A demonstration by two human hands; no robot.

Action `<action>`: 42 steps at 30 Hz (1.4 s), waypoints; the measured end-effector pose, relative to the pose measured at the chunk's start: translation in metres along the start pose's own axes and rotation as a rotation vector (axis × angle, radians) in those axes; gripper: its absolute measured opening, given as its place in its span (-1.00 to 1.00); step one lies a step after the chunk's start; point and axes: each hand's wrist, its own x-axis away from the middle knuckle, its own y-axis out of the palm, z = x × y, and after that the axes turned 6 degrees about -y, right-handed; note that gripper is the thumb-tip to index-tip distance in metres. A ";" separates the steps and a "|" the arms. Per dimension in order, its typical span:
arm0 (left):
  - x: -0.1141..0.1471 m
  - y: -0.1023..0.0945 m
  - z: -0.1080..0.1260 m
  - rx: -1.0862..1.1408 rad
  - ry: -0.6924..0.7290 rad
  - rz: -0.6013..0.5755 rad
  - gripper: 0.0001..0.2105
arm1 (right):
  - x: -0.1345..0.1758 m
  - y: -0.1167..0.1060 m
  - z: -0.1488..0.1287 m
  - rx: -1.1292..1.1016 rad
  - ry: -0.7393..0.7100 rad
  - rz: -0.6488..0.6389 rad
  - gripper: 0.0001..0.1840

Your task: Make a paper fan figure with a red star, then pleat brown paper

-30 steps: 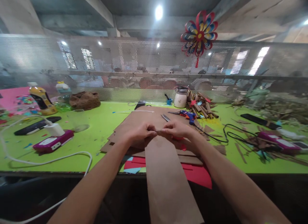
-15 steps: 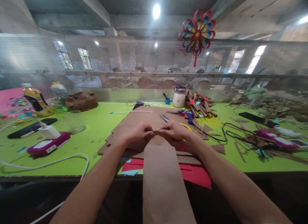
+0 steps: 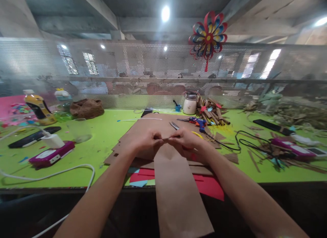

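A long strip of brown paper (image 3: 176, 190) hangs from my two hands over the table's front edge, its far end bunched to a narrow fold between my fingertips. My left hand (image 3: 150, 139) pinches that end from the left, thumb and forefinger closed on it. From the right, my right hand (image 3: 186, 138) pinches the same end, the fingertips of both hands almost touching. Beneath lies a stack of brown paper sheets (image 3: 133, 137), with red paper (image 3: 211, 188) under its near side. Scissors (image 3: 174, 125) rest on the stack just beyond my right hand.
A blue glue gun (image 3: 198, 121) with a black cord lies right of the scissors. Behind it stand a white jar (image 3: 190, 103) and rolled brown paper pieces (image 3: 217, 113). Purple power strips (image 3: 52, 154) sit on both sides. At left are a clear cup (image 3: 79, 130) and a yellow bottle (image 3: 39, 107).
The hanging near end of the paper strip has swung slightly right and up, so its lower edge now shows. Both hands keep their pinch in nearly the same place.
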 end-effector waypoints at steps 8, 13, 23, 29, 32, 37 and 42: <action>-0.002 0.000 -0.001 -0.057 0.138 -0.014 -0.76 | -0.004 0.005 -0.005 0.086 -0.050 -0.013 -0.70; 0.001 0.002 0.002 -0.079 0.162 0.033 -0.76 | -0.004 0.009 -0.006 0.119 -0.037 0.020 -0.71; -0.004 -0.004 -0.009 -0.083 0.170 -0.003 -0.75 | -0.004 0.004 -0.005 0.086 -0.006 0.023 -0.66; -0.005 -0.010 -0.012 0.002 0.163 -0.028 -0.75 | 0.000 -0.010 0.003 -0.115 0.126 0.001 -0.61; -0.006 -0.011 -0.013 0.013 0.198 -0.039 -0.73 | 0.001 -0.016 0.001 -0.195 0.189 -0.006 -0.60; -0.007 -0.013 -0.013 0.036 0.199 -0.025 -0.75 | 0.003 -0.020 -0.003 -0.259 0.228 0.013 -0.62; -0.004 -0.016 -0.012 0.085 0.092 -0.038 -0.73 | 0.008 -0.023 -0.008 -0.358 0.249 -0.103 -0.63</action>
